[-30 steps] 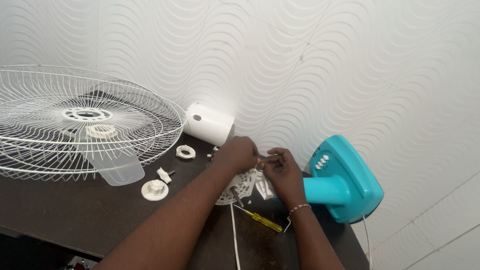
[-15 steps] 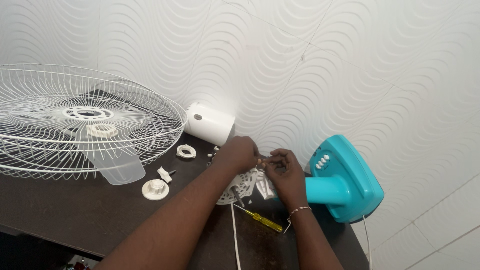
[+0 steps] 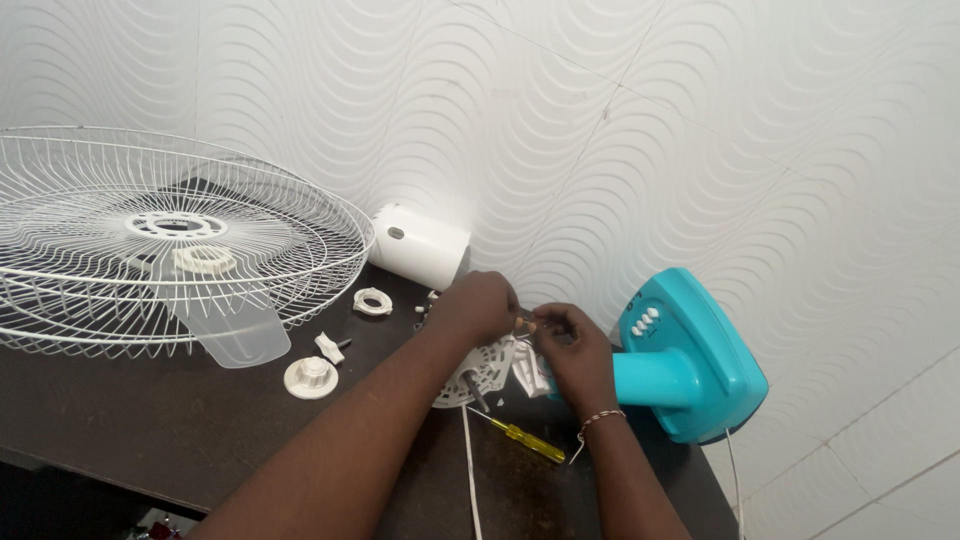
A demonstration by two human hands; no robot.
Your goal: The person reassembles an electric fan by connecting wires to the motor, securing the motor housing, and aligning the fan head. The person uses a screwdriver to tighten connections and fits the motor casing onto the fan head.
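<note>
Dark brown table point(image 3: 150, 440) carries fan parts against a white wavy wall panel point(image 3: 650, 130). Left hand point(image 3: 478, 306) and right hand point(image 3: 575, 345) meet near frame centre, fingertips pinched together on a small brownish part point(image 3: 528, 325), too small to identify. Both hands closed narrow around it; which one really bears it I cannot tell. Right wrist wears a thin bracelet point(image 3: 598, 420).

Directly under the hands, at 6 o'clock from them, sits the white motor housing point(image 3: 480, 368) with its shaft sticking out toward the viewer. White cord point(image 3: 470, 470) runs from there to the bottom edge. Yellow-handled screwdriver point(image 3: 525, 440) lies flat at 5 o'clock from the left hand, just beside the right forearm. Teal fan base point(image 3: 700, 360) with white buttons is at 3 o'clock from the right hand, close to it.

White wire fan guard point(image 3: 170, 240) fills the 9 o'clock side, over a clear fan blade point(image 3: 235, 335). White cylinder cover point(image 3: 420, 245) at 11 o'clock from the hands, by the wall. White ring nut point(image 3: 373, 300), round white cap point(image 3: 311, 377) and small white clip point(image 3: 329, 347) lie between guard and hands.
</note>
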